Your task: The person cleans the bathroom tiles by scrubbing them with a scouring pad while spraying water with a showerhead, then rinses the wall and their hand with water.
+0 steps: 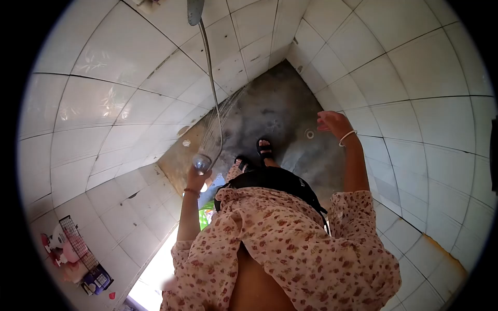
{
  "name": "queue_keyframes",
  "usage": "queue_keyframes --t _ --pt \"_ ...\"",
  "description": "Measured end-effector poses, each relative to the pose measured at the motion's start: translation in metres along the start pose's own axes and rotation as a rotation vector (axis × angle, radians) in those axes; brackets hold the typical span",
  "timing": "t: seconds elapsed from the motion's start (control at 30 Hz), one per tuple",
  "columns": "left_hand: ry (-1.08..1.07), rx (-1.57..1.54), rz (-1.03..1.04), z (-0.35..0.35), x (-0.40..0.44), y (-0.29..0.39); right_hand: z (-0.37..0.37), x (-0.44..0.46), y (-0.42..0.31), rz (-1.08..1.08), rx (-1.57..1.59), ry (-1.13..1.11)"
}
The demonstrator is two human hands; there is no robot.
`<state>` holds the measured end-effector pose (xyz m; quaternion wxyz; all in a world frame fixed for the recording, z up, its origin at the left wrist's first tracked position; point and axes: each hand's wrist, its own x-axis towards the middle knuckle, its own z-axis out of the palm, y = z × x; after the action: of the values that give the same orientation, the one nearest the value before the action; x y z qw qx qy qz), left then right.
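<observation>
My left hand [197, 180] is wrapped round a shower head [201, 163], held low beside the left wall. Thin jets of water [213, 127] spray from it toward the far corner. A grey hose [211, 72] runs down from the upper wall fitting to the shower head. My right hand [336, 124] hangs in the air near the right wall, fingers loosely bent and apart, with nothing in them. A white band circles the right wrist, and a reddish bracelet the left.
White tiled walls [410, 67] meet at a corner around the wet grey floor [270, 114]. A round drain [309, 133] lies at right. My feet stand in dark sandals [264, 149]. At lower left, a wire rack [74, 236] holds bottles beside a bright doorway [155, 267].
</observation>
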<state>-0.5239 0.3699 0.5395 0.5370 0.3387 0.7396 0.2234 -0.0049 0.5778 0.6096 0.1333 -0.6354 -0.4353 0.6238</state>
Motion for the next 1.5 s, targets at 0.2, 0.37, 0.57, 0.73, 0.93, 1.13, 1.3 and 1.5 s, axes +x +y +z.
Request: queue_keyframes --t 0.2,0.37,0.57,0.73,0.93,1.13,1.3,1.5 --pt "0.097 0.139 -0.040 0.002 0.011 0.008 -0.022 0.033 0.122 0.170 -0.407 0.089" --pt "0.224 0.074 -0.081 -0.005 0.016 0.008 0.015 -0.037 0.201 0.461 0.647 0.144" --pt "0.215 -0.025 -0.214 -0.009 0.026 0.022 0.106 -0.139 0.258 0.375 -0.355 -0.428" --pt "0.136 0.020 -0.141 -0.033 0.051 0.002 0.159 -0.203 0.291 0.521 -0.187 -0.234" --pt "0.102 0.066 -0.218 -0.038 0.054 0.017 0.212 -0.206 0.314 0.646 -0.071 0.130" --pt "0.114 0.113 -0.228 -0.044 0.064 0.016 0.243 -0.187 0.319 0.696 -0.196 0.483" --pt "0.088 0.095 -0.165 -0.046 0.073 0.010 0.230 -0.181 0.292 0.571 -0.475 0.508" --pt "0.028 0.069 -0.090 -0.059 0.089 -0.023 0.137 -0.175 0.222 0.550 -0.117 0.487"
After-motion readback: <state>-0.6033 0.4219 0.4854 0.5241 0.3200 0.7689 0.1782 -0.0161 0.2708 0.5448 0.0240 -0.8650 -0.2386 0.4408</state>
